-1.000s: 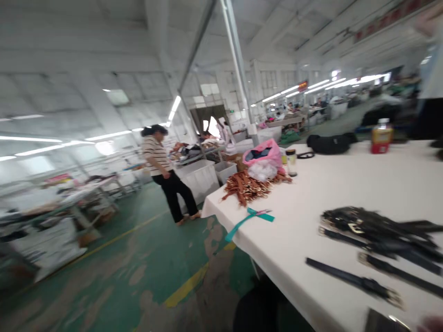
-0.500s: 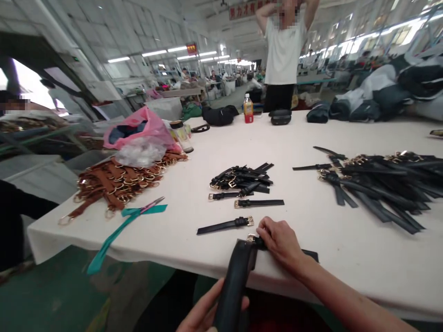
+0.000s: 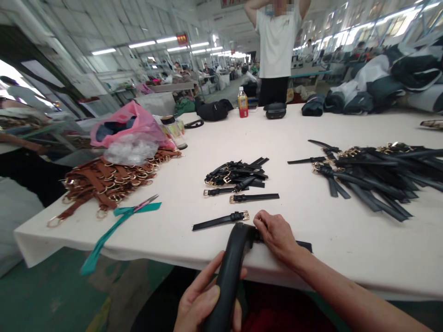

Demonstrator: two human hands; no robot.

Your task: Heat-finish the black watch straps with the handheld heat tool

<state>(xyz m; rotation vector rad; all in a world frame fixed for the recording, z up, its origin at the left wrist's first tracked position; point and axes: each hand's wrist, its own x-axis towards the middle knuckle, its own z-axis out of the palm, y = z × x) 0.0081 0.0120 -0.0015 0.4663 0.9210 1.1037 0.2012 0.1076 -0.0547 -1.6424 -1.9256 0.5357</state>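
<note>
My left hand [image 3: 204,299] is closed round a wide black strap [image 3: 230,272] that arches from below the table edge up onto the white table [image 3: 301,124]. My right hand [image 3: 277,235] presses down with fingers curled on the strap's upper end by the table's front edge. Just beyond lie single black buckle straps [image 3: 221,219], and behind them a small pile of black straps [image 3: 237,174]. A big heap of longer black belts [image 3: 377,173] lies to the right.
Brown straps with gold rings [image 3: 104,182] are heaped at the left under a pink bag [image 3: 131,124]. Scissors on a teal ribbon [image 3: 134,210] lie near the edge. A bottle [image 3: 242,102] and black bags stand at the far side, where a person in a white shirt [image 3: 277,46] stands.
The view swung from the factory aisle to the table in front. My left hand has moved up and closed tighter round the wide black strap; my right hand stays on its upper end.
</note>
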